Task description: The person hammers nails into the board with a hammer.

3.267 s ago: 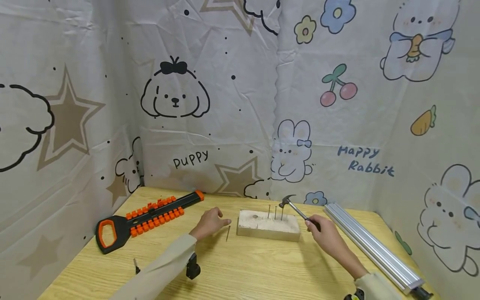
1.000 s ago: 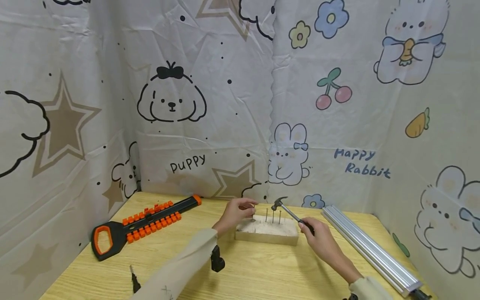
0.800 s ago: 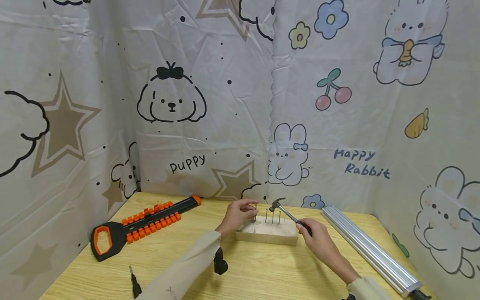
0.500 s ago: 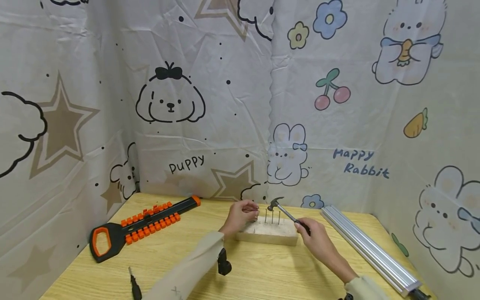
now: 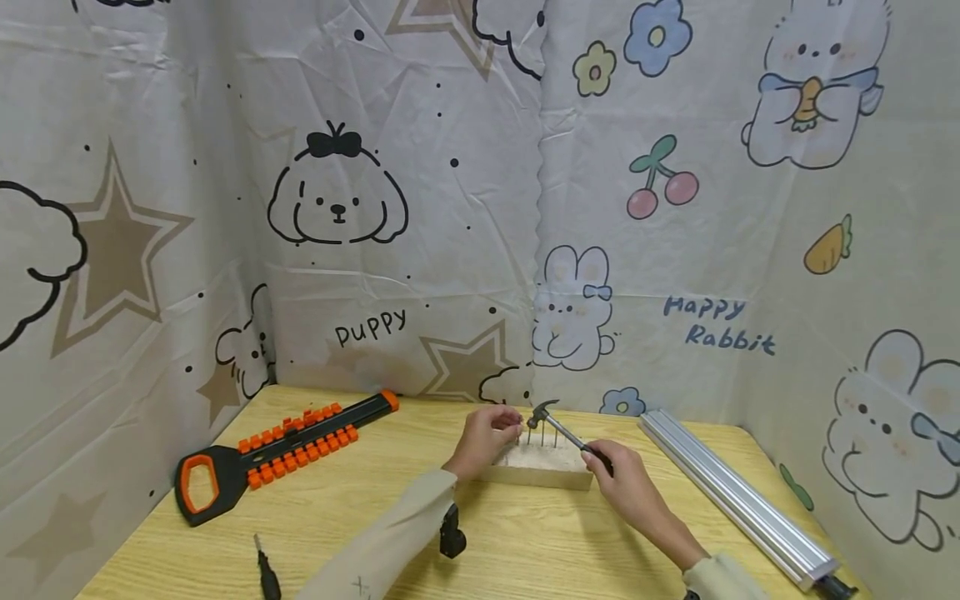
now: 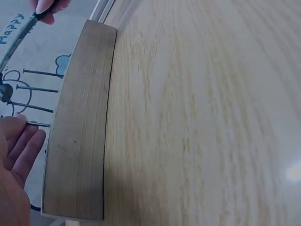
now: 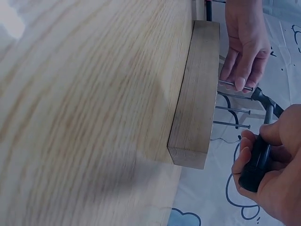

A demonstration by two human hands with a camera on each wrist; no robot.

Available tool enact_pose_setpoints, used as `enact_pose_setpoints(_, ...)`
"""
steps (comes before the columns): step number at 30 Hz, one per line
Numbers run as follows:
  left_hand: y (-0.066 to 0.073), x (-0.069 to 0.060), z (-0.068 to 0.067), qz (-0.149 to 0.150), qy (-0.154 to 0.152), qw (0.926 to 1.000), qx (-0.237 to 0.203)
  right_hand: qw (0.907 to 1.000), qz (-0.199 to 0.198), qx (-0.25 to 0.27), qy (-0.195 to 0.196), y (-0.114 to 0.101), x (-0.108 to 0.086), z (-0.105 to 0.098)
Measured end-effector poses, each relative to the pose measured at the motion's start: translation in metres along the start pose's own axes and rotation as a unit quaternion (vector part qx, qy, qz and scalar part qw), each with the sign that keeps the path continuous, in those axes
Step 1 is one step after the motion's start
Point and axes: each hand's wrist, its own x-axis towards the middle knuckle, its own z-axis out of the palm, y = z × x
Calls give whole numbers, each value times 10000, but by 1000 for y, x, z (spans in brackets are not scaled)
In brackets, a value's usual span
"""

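Note:
A pale wooden block [image 5: 536, 476] lies on the table, with 3 nails [image 6: 37, 89] standing in a row in its top. At the left end of that row, my left hand [image 5: 486, 437] pinches another nail [image 7: 235, 84] between thumb and fingers, its point against the block's top. My right hand [image 5: 626, 479] grips a claw hammer [image 5: 567, 435] by its black handle. The hammer head [image 7: 260, 95] is close to the head of the pinched nail; whether they touch I cannot tell.
A black and orange rack-like tool [image 5: 296, 442] lies at the left of the wooden table [image 5: 517, 550]. Nearer the front is a small black screwdriver [image 5: 267, 573]. A long silver metal profile [image 5: 738, 500] lies on the right. Printed cloth [image 5: 450, 208] hangs around the table.
My left hand has brought a nail from beside the block onto its top, then shifted slightly right towards the standing nails. The hammer head has moved left and down to the pinched nail.

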Motion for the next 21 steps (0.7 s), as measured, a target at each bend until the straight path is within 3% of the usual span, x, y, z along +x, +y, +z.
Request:
enact_pose_setpoints(5, -5, -1, 1, -174, 239, 9995, -137, 9999, 72, 0, 71, -3, 1, 0)
enact_pose_setpoints(12, -5, -2, 2, -325, 137, 9986, -402, 9999, 122, -18, -36, -5, 4, 0)
enact_pose_setpoints(21, -8, -5, 1, -76, 148, 9994, -291, 10000, -29, -15, 32, -3, 6, 2)
